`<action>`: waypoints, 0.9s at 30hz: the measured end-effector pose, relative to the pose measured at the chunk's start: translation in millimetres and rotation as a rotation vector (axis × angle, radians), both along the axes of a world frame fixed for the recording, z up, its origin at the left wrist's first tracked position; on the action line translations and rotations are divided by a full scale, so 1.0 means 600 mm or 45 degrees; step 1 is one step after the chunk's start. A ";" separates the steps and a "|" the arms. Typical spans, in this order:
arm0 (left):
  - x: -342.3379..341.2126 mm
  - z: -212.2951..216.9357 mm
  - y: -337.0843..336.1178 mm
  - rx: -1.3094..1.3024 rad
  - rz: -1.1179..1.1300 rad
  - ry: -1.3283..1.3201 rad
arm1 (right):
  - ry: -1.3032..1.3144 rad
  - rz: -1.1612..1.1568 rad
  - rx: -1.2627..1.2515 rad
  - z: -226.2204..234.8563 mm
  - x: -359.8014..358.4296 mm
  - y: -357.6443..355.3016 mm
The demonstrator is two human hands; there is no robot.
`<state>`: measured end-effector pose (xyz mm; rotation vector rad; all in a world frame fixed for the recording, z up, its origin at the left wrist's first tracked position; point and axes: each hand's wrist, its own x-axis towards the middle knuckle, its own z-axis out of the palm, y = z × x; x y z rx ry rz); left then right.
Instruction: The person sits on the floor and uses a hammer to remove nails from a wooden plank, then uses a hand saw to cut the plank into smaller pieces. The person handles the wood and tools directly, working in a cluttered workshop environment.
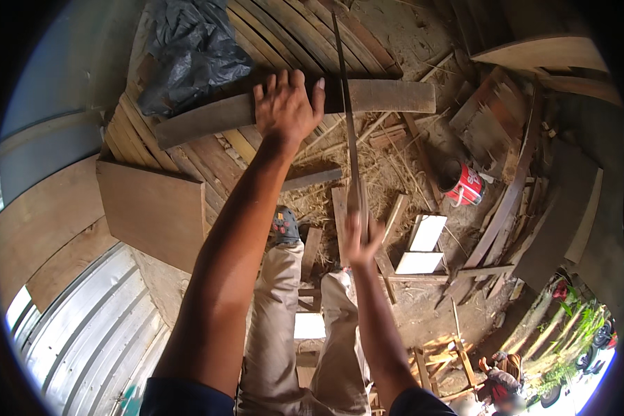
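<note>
A dark, weathered wooden plank (388,96) lies crosswise over a stack of boards. My left hand (288,107) presses on it from above, fingers spread toward its far edge and thumb stretched out. My right hand (362,239), slightly smeared by motion, is closed round the handle end of a long, narrow handsaw (350,132). The blade points away from me and crosses the plank to the right of my left hand. Its handle is mostly hidden by my fingers. Whether the teeth have cut into the wood, I cannot tell.
Black plastic sheeting (194,52) covers part of the stacked boards (270,31). On the littered ground to the right stands a red can (466,186) among scrap wood. A brown panel (152,211) rises at left. Another person (500,385) is at lower right.
</note>
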<state>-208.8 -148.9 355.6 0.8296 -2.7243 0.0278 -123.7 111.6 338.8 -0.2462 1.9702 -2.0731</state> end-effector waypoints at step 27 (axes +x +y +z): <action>-0.002 0.001 0.001 0.114 0.019 -0.003 | 0.061 0.163 0.209 0.026 0.058 0.090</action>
